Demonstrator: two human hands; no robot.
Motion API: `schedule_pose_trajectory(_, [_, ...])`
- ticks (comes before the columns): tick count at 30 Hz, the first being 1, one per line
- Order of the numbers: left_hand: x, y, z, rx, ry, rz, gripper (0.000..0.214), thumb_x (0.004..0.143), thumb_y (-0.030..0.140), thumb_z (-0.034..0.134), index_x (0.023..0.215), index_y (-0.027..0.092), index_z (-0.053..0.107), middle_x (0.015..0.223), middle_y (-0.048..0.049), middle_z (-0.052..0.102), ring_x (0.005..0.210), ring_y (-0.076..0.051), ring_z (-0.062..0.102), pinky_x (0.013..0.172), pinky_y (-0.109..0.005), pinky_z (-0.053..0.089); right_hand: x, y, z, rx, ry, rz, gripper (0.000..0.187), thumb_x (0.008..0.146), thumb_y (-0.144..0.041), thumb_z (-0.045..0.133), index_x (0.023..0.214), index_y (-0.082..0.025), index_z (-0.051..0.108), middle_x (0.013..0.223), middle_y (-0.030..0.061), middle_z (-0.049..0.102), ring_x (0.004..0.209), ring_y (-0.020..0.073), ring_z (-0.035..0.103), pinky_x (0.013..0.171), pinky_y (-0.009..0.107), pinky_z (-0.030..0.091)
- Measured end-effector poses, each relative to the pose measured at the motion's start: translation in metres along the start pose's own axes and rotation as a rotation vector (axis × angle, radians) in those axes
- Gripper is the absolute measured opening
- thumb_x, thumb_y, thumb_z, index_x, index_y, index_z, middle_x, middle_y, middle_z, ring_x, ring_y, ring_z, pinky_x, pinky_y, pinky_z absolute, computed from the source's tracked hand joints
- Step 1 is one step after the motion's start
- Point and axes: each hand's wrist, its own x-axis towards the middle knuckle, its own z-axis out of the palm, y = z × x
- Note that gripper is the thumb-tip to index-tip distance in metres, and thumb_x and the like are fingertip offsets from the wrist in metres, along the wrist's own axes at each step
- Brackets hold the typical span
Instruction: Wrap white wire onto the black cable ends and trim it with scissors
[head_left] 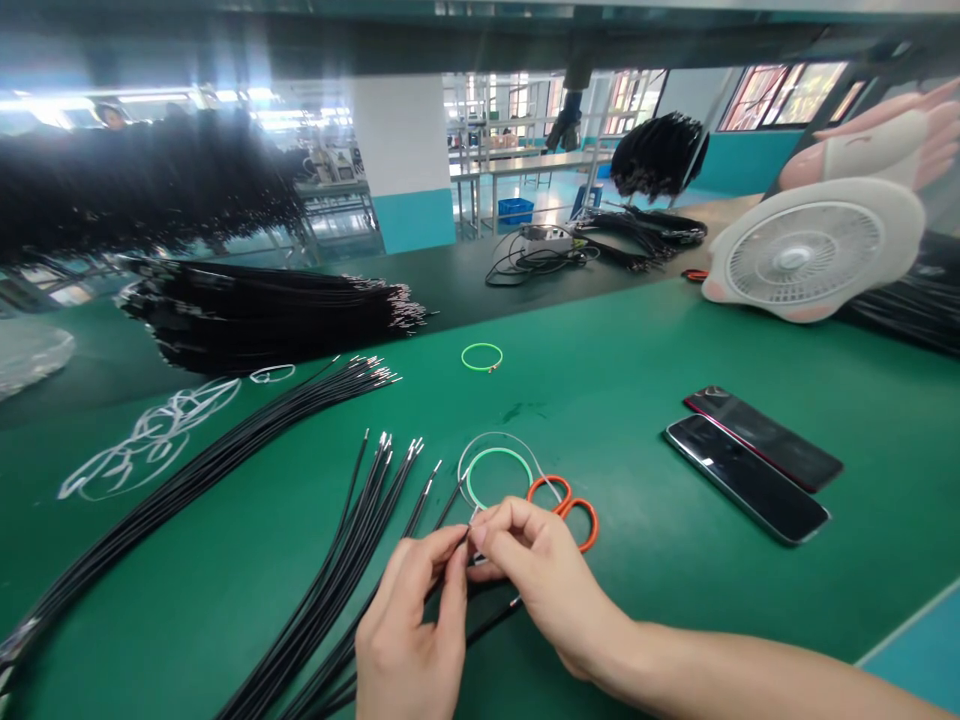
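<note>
My left hand and my right hand meet low in the middle of the green table, fingertips pinched together on the tip of a thin black wire. The wire runs under my right hand. Beside my left hand lies a loose bunch of black wires with bare metal tips. Just beyond my fingers sit a green and white ring and orange-handled scissors, partly hidden by my right hand.
A long bundle of black wires crosses the left side. A big stack of wires lies behind it. White ties sit at left, a small green ring in the middle, two phones at right, a white fan beyond.
</note>
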Motion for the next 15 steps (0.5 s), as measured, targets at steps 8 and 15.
schedule_pose_trajectory(8, [0.0008,0.004,-0.0005,0.023,0.008,0.056,0.02,0.09,0.017,0.055,0.105,0.026,0.065,0.094,-0.0004,0.065,0.086,-0.012,0.065,0.078,-0.021,0.055,0.0022,0.0001,-0.0011,-0.039,-0.007,-0.019,0.021,0.075,-0.027,0.07,0.064,-0.015,0.057,0.08,0.0013,0.063,0.078,0.0148,0.059,0.071,0.028,0.054])
schedule_pose_trajectory(15, [-0.0007,0.0022,0.002,-0.017,0.019,-0.003,0.018,0.089,0.019,0.057,0.104,0.026,0.064,0.094,0.0006,0.066,0.085,-0.011,0.067,0.08,-0.018,0.056,0.005,0.0,-0.003,-0.054,-0.018,-0.024,0.016,0.072,-0.023,0.069,0.063,-0.015,0.058,0.081,0.0024,0.062,0.077,0.0149,0.059,0.069,0.027,0.054])
